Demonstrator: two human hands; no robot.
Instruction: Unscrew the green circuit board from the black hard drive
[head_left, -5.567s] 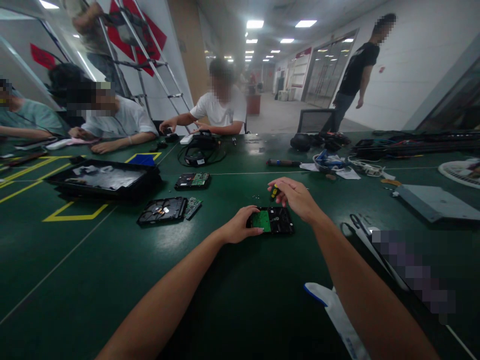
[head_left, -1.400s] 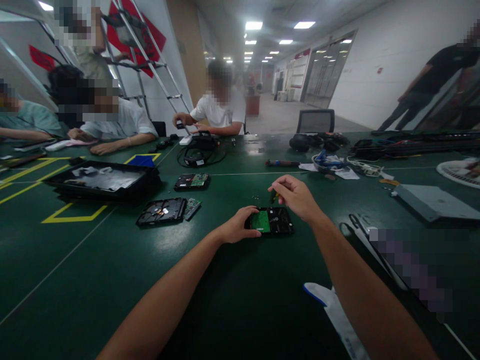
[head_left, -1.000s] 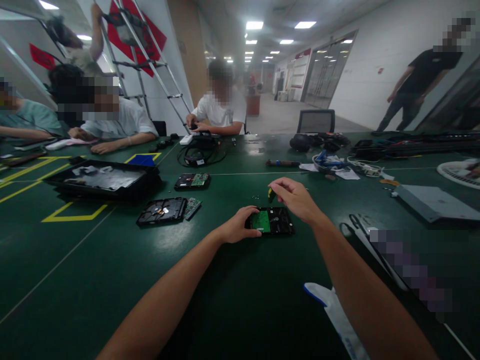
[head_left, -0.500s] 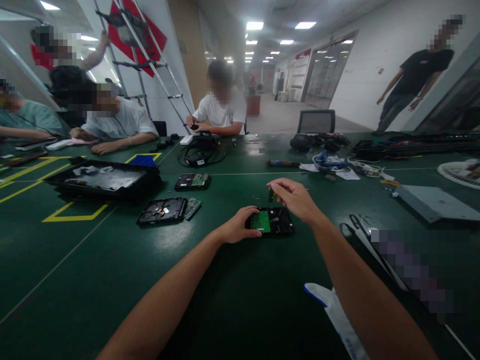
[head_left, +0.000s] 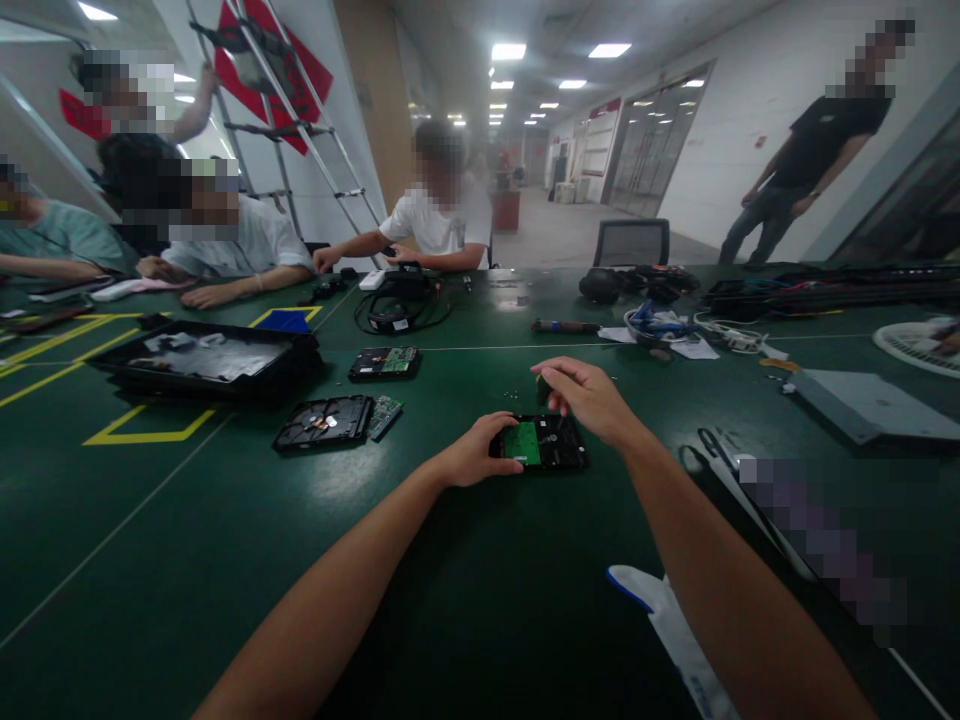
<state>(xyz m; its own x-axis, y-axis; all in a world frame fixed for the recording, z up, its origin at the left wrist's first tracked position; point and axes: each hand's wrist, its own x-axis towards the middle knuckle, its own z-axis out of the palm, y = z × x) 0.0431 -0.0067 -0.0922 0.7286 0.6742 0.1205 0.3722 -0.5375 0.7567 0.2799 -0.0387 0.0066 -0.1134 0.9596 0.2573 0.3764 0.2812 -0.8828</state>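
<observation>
A black hard drive [head_left: 564, 452] lies flat on the green table, its green circuit board [head_left: 523, 441] facing up. My left hand [head_left: 480, 450] grips the drive's left end, thumb at the near edge and fingers at the far edge. Above the drive's far edge, my right hand [head_left: 577, 392] pinches a small screwdriver [head_left: 541, 390], mostly covered by the fingers; its tip is too small to make out. Several tiny screws [head_left: 511, 394] lie just beyond the drive.
Left of my hands are another hard drive [head_left: 384, 362], an opened drive [head_left: 322, 424], a loose circuit board [head_left: 385, 416] and a black tray [head_left: 210, 355]. A larger screwdriver [head_left: 566, 327] lies farther back. On the right are a grey metal case [head_left: 874, 405] and a white glove [head_left: 675, 620]. People sit across the table.
My right hand and screwdriver have shifted only slightly; my left hand stays on the drive. Across the table, a seated person has stretched an arm out to the left of the view.
</observation>
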